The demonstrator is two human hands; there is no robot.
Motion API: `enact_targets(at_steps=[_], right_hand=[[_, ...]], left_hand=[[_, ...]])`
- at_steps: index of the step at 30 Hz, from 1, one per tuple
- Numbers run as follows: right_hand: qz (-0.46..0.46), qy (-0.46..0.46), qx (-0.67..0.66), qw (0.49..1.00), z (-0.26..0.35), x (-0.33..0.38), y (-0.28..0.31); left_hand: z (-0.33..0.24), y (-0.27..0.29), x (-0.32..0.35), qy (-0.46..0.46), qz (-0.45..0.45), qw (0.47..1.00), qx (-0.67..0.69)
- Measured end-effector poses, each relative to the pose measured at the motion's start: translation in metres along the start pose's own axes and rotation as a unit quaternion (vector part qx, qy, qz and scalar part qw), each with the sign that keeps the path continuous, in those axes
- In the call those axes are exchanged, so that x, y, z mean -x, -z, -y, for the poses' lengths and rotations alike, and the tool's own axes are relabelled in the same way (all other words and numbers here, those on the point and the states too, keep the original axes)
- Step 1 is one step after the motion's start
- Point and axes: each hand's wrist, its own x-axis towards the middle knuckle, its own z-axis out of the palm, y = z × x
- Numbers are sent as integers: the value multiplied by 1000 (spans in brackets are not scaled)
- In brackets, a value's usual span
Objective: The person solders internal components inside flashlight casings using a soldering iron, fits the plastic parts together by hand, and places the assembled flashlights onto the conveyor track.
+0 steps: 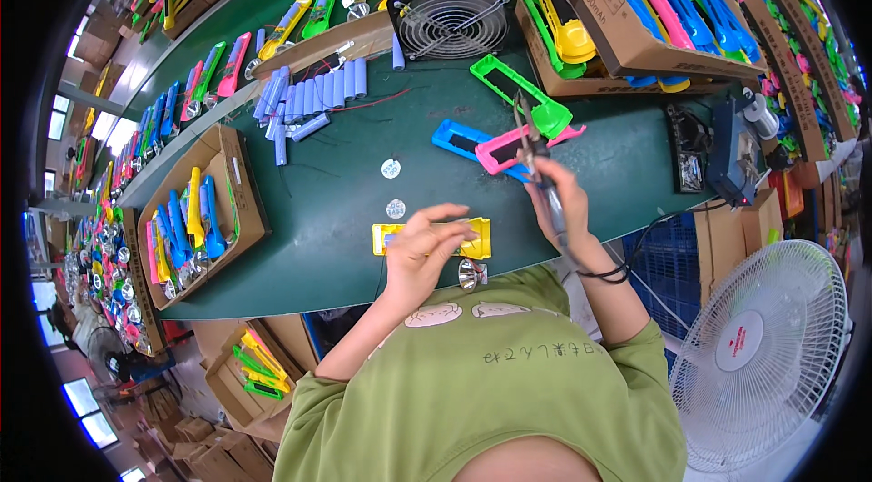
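My right hand (559, 196) is wrapped round a soldering iron (549, 200) with a dark handle and a trailing cord, its metal end pointing away from me. Beyond it lie a pink flashlight housing (495, 158), a blue housing (451, 137) and a green one (550, 117), partly overlapping. Just above a yellow housing (479, 244) on the table is my left hand (422, 241), fingers bent and drawn together; whatever they pinch is too small to make out. A silver lamp reflector (468, 275) sits at the yellow housing's near side.
Several purple battery cells (331, 87) with thin wires lie at the back left. A black fan (452, 14) stands behind. Boxes of coloured housings (204, 250) flank the table. At right are a soldering station (734, 150) and a white fan (758, 350). Two round stickers (391, 168) lie mid-table.
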Motion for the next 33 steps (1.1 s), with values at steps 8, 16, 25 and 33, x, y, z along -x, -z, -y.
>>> enact_targets(at_steps=[8, 16, 25, 33], right_hand=[[-5, -33, -218, 975, 5, 1, -9], [153, 152, -117, 970, 6, 36, 16], [38, -108, -256, 960, 46, 18, 15], [-12, -356, -416, 836, 42, 19, -13]], left_hand=[[6, 8, 1, 84, -125, 970, 193], [16, 49, -20, -70, -50, 923, -375], [20, 46, -40, -42, 124, 896, -425], [21, 38, -41, -40, 146, 866, -476]])
